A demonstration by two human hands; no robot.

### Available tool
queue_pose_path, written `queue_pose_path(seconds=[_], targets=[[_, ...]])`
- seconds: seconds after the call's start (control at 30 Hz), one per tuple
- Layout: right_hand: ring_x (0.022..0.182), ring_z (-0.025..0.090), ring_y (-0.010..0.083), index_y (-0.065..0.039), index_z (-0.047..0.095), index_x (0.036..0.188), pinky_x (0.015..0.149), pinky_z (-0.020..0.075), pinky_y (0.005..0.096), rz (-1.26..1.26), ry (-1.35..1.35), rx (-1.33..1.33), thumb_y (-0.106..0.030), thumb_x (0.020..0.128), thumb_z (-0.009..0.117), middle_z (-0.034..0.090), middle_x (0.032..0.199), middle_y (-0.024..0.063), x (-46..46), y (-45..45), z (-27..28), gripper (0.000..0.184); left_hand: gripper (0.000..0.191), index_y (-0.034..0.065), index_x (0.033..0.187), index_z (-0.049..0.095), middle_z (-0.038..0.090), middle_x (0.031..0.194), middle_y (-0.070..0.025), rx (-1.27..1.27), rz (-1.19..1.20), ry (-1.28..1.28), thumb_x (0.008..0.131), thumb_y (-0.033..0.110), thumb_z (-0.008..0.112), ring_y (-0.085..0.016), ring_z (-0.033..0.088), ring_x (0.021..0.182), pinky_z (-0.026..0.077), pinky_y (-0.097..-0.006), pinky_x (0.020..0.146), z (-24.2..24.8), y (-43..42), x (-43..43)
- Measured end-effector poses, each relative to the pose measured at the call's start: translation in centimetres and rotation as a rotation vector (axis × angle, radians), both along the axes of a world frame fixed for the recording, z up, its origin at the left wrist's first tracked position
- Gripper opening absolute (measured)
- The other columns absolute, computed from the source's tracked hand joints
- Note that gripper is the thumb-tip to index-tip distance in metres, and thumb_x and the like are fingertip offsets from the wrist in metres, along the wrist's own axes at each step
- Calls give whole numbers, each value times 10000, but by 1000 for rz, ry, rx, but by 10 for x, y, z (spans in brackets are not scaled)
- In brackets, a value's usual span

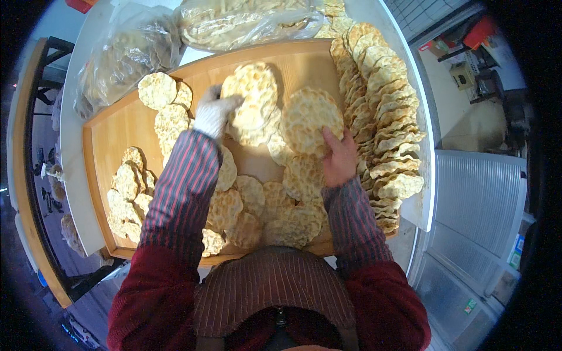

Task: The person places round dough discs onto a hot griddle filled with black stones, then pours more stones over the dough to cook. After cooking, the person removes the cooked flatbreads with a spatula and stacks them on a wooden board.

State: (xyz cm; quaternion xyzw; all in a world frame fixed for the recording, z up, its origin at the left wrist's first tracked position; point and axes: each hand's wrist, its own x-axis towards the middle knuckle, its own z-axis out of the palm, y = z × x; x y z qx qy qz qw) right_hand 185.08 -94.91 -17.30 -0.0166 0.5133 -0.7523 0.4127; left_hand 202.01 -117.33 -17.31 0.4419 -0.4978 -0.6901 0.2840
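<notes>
My left hand point(218, 107), in a pale knit glove, grips the left edge of a bumpy, browned round flatbread point(257, 83). That bread is slightly blurred and overlaps other rounds beneath it. Bare, my right hand point(341, 153) pinches the lower right edge of a second flatbread point(312, 118), thumb on its top face. Both breads are over a shallow wooden tray point(103, 153). Below my hands, loose flatbreads point(250, 195) lie overlapped along the near side of the tray. Along the right side, more flatbreads point(390, 118) lean on edge in two long rows.
A small heap of flatbreads point(127, 188) sits at the tray's left, another group point(169, 118) beyond my left forearm. Filled clear plastic bags point(127, 61) rest behind the tray on a white table point(74, 175). A ribbed translucent panel point(476, 219) stands at the right.
</notes>
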Motion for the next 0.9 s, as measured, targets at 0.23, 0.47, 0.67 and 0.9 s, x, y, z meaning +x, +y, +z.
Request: queue_pose_path(seconds=[0.23,0.47,0.67,0.9], targets=[[1211,573,254,-40,425,1426,1043,463,434,50,-177,-279,-98,971,634,575,1335,73,-45,-80,-38,505,614,-37,1294,579,699,1134,-182,-347,-65,-71,759,170,798,-226,675,984,544,-335,853,-46,-62,-103],[1161,601,254,-9,430,1426,974,516,403,132,-60,-6,-72,951,661,575,1327,105,-44,-84,-85,531,709,-16,1410,477,673,1219,-161,83,-210,282,739,-32,706,-243,684,1035,554,-353,865,-71,-32,-86],[1185,543,231,15,499,1337,958,496,341,102,274,240,-126,864,764,509,1356,167,-32,-74,-77,560,751,-11,1457,406,666,1186,-104,326,-394,237,728,-45,582,-131,669,897,478,-214,638,-70,-13,-70],[1232,455,284,28,562,1232,1026,452,402,122,593,621,-205,823,801,436,1366,174,-26,-49,-88,528,565,-43,1353,507,662,1211,-139,341,-289,77,831,73,689,-217,671,1041,560,-355,847,-75,-21,-78]])
